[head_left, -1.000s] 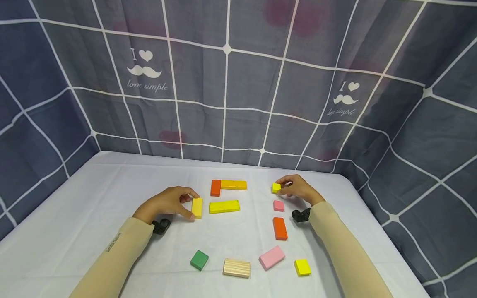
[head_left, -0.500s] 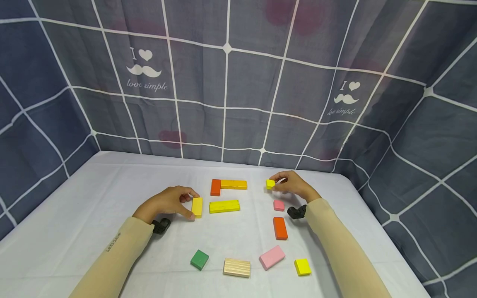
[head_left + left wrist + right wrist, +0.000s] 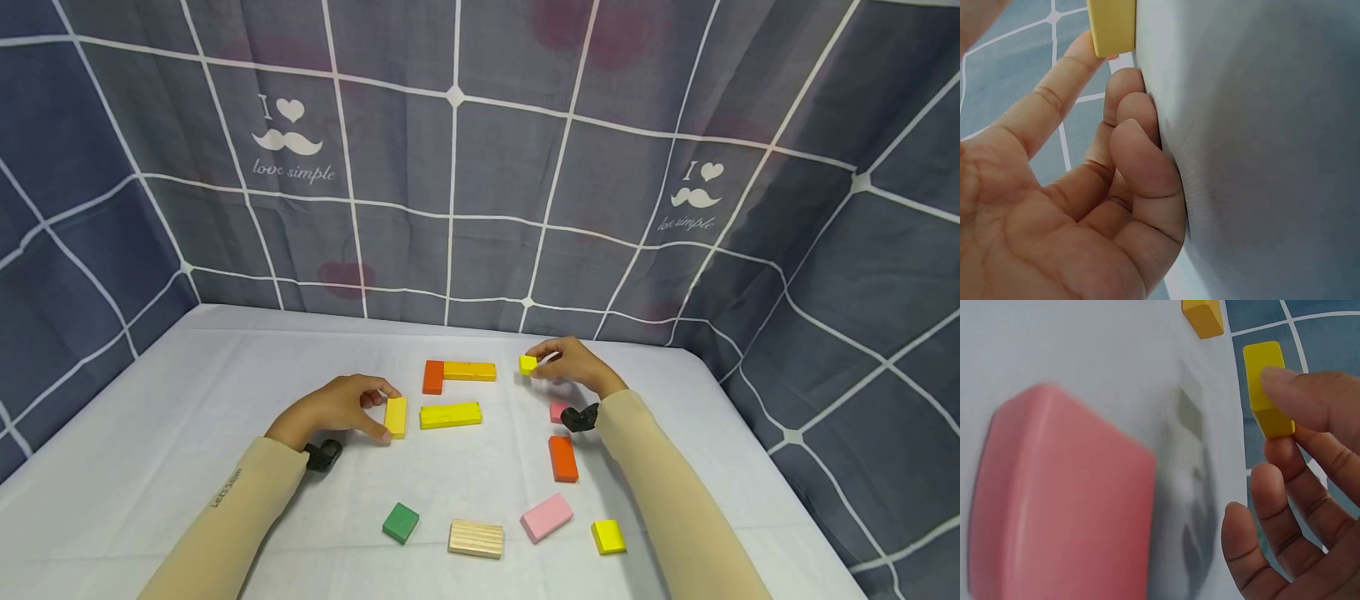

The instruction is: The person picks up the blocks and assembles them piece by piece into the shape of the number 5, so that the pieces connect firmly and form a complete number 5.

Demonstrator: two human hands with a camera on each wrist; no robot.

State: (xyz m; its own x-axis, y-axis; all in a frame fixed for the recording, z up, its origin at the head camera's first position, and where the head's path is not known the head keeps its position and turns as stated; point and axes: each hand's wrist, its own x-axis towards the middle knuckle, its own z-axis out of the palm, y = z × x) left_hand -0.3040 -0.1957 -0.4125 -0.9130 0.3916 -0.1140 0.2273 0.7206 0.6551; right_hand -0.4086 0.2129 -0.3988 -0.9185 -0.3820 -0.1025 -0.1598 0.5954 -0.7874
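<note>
My left hand [image 3: 341,407] pinches a flat golden-yellow block [image 3: 396,418] by its two ends, thumb near and index finger far. In the left wrist view that block [image 3: 1113,28] touches the index fingertip, while the other fingers curl against the white cloth. My right hand [image 3: 576,367] holds a small bright yellow block [image 3: 527,365] between thumb and fingers, raised above the table. An orange-red block [image 3: 432,377] and an amber bar [image 3: 470,372] lie end against side, left of the right hand. A long yellow bar [image 3: 450,416] lies just right of the left hand's block.
Under the right wrist is a small pink block [image 3: 558,412], partly hidden, with an orange block [image 3: 563,459] nearer. Along the front lie a green block [image 3: 401,523], a wooden block [image 3: 476,539], a larger pink block [image 3: 547,518] and a yellow square [image 3: 608,537]. A checked curtain [image 3: 495,167] backs the table.
My right hand has carried the small yellow block leftward and slightly away, toward the amber bar. Its wrist now overlaps the small pink block. The left hand stays in place on its block.
</note>
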